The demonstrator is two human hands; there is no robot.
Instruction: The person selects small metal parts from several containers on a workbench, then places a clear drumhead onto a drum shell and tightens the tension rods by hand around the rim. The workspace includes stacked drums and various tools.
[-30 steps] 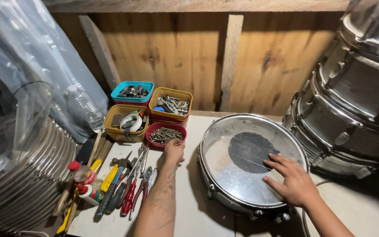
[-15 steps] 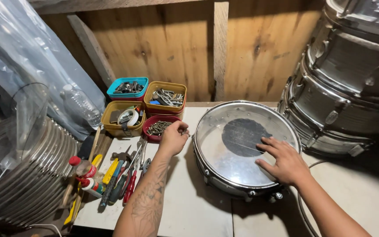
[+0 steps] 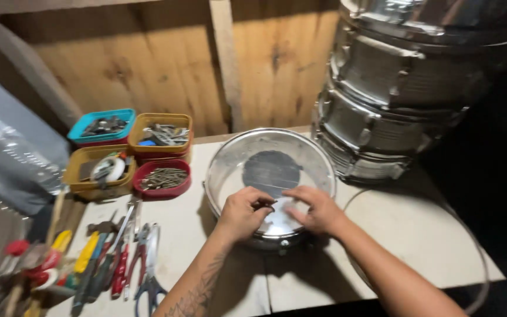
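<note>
Centre of frame: drum (image 3: pixel 271 176) flat on table (image 3: pixel 418 235), dark patch in its clear head. Left hand (image 3: pixel 243 212) pinching a small dark screw (image 3: pixel 265 203) over near rim; right hand (image 3: pixel 318 210) loosely curled beside it, grasping nothing visible. Risk, probably: screw slipping, rolling off table. Upper left: teal tub (image 3: pixel 102 126), two yellow tubs (image 3: pixel 161 134), red tub (image 3: pixel 162 179), square, unlabelled. Lower left: tools (image 3: pixel 112 258).

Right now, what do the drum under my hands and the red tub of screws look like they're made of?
Drum: likely a shiny metal shell and rim, judging by the bright reflections; translucent, plastic-looking head with a dark centre patch. Red tub: probably plastic, with a smooth, evenly coloured rim. Its contents look like grey metal, too blurred to identify.
</note>
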